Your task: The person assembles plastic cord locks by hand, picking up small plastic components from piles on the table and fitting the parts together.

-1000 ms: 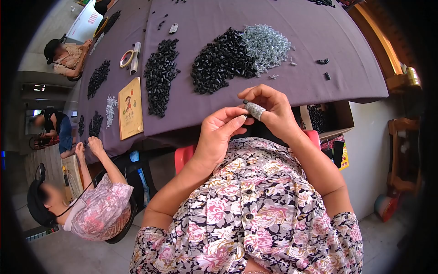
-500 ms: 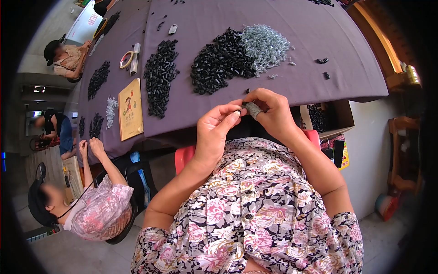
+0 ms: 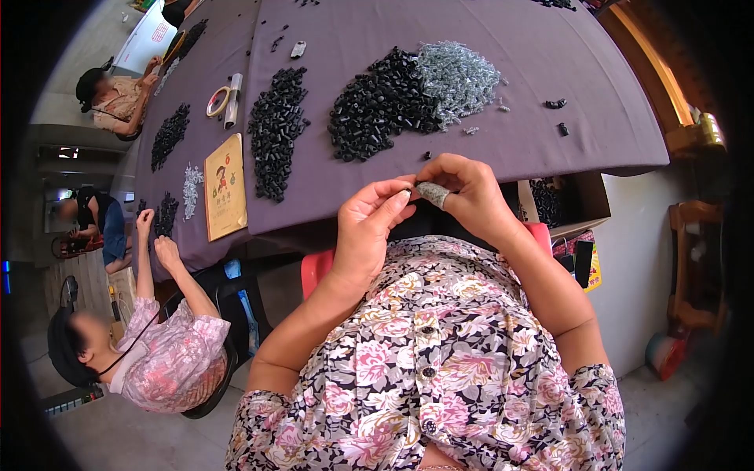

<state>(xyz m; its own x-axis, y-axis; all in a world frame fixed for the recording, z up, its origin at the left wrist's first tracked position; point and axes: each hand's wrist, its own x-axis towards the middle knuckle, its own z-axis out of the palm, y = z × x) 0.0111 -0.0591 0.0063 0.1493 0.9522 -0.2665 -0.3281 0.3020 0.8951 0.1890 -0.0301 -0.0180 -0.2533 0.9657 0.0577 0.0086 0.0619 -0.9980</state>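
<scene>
Here, pinches left hand (image 3: pixel 367 224) and right hand (image 3: pixel 474 192) (grey-wrapped thumb (image 3: pixel 433 195)) nearly closed near loose black piece (image 3: pixel 427 155); cannot tell any contents.

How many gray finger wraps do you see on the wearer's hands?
1: the gray wrap, on the right hand, around the thumb. None shows on the left hand, but part of it is hidden, so another is possible.
</scene>
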